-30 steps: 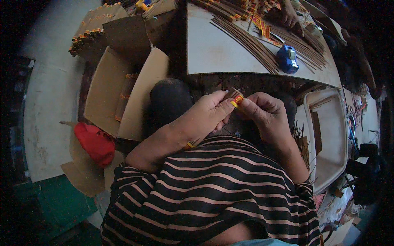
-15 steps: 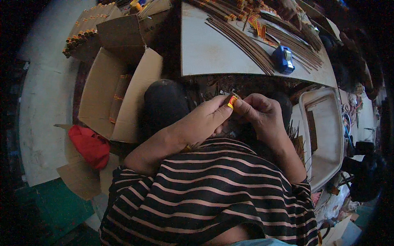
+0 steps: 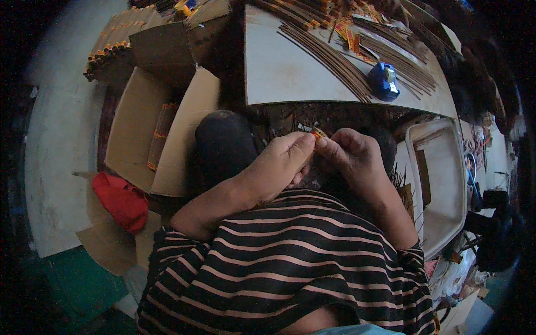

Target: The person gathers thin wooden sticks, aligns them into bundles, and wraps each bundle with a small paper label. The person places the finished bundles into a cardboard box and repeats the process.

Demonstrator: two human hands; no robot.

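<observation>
One left hand (image 3: 279, 163) and one right hand (image 3: 357, 159), two in all; one pinched red-and-yellow label (image 3: 318, 134); one white table (image 3: 301, 70); one blue tape dispenser (image 3: 383, 82); one white tub (image 3: 445, 223); one red cloth (image 3: 119, 202); one striped shirt (image 3: 279, 262); brown sticks (image 3: 328, 60), too many to count.

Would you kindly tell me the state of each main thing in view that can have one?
Left hand: closed, thumb at the red-and-yellow label
Right hand: closed, pinching by the label
Label: mostly hidden
Cardboard box: open, brown bundles inside
Blue device: resting on the table
Brown sticks: lying loose
Red cloth: crumpled
White tub: open
</observation>
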